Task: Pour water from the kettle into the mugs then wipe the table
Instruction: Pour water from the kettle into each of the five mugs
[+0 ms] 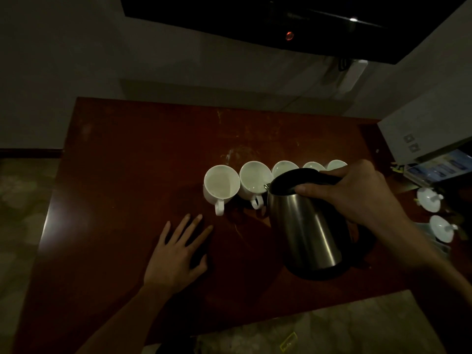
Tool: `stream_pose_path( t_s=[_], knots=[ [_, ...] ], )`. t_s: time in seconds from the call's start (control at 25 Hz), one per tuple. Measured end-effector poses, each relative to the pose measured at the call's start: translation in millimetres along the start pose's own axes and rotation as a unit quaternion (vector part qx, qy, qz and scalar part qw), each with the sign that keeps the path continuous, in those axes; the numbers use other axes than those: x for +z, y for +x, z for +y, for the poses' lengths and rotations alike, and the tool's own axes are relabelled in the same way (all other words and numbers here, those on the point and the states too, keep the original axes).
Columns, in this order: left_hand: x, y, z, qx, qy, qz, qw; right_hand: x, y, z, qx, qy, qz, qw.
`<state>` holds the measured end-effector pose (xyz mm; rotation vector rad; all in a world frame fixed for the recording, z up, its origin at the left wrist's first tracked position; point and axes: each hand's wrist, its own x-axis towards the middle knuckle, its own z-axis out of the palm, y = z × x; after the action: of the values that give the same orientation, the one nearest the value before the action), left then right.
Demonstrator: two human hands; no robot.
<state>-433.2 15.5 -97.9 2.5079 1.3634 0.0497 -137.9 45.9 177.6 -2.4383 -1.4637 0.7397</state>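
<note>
A steel kettle [305, 226] with a black handle is held above the table, tilted left, its spout right over the second white mug [252, 178]. My right hand [355, 192] grips the kettle's handle from above. Several white mugs stand in a row across the table's middle; the leftmost mug [221, 186] has its handle toward me, and the mugs further right [283, 167] are partly hidden behind the kettle and hand. My left hand [178, 254] lies flat on the dark red table [122, 200], fingers spread, just in front of the leftmost mug. No cloth is visible.
Two white lids [430, 198] with knobs lie at the table's right edge. A grey box [429, 129] and a blue-printed booklet [439, 167] sit at the back right. A dark screen [255, 19] hangs on the wall above. Patterned floor surrounds the table.
</note>
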Motion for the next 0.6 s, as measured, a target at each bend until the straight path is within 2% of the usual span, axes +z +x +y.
stream_pose_path(
  t_s=[0.6],
  knots=[
    [1.7,0.3,-0.1,-0.008,0.001,-0.003,1.0,-5.1,0.9,1.4,-0.002,0.001,-0.01,1.0]
  ],
)
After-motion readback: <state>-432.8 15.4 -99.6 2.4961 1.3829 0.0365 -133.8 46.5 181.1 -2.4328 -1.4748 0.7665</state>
